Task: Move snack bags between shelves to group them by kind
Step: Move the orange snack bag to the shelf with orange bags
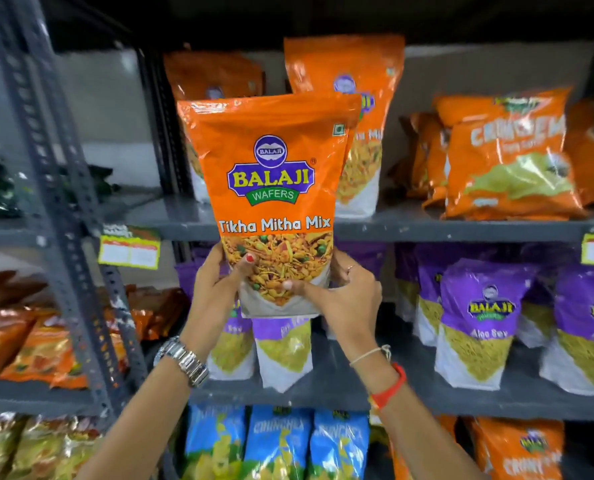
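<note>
I hold an orange Tikha Mitha Mix bag [271, 188] upright in front of the upper shelf [427, 228]. My left hand [219, 282] grips its lower left corner, thumb on the front. My right hand [344, 292] grips the lower right corner. Behind it on the upper shelf stand two more orange mix bags [351, 81], one partly hidden at the left [212, 74]. Purple Aloo Sev bags [479, 320] fill the shelf below.
Orange Crunchem bags [506, 154] lean at the upper right. Blue Crunchex bags [278, 441] sit on the bottom shelf. A grey slotted upright [59, 188] divides off a left rack with orange and brown packets [28, 344]. A yellow price tag [129, 251] hangs on the shelf edge.
</note>
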